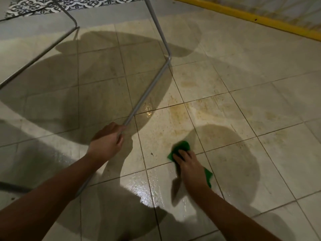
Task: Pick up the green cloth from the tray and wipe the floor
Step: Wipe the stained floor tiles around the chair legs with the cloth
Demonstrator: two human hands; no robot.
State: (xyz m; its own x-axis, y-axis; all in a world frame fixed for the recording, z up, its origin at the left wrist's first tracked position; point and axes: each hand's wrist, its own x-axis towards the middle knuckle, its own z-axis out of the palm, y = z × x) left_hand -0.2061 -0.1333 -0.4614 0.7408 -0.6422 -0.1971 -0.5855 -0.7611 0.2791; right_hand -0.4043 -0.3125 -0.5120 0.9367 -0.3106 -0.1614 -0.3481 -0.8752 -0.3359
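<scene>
The green cloth [182, 147] lies flat on the tiled floor [243, 105], partly covered by my right hand [190, 165], which presses down on it with fingers spread. Green edges show beyond the fingertips and by the wrist. My left hand [106, 142] is closed around the grey metal bar [147, 94] of a frame that runs low over the floor. Brownish stains mark the tiles just beyond the cloth, and wet patches shine near my arms. No tray is in view.
The grey metal frame [159, 30] rises toward the top of the view on thin legs. A yellow border [251, 16] runs along the top right. A patterned mat [43, 5] lies at the top left.
</scene>
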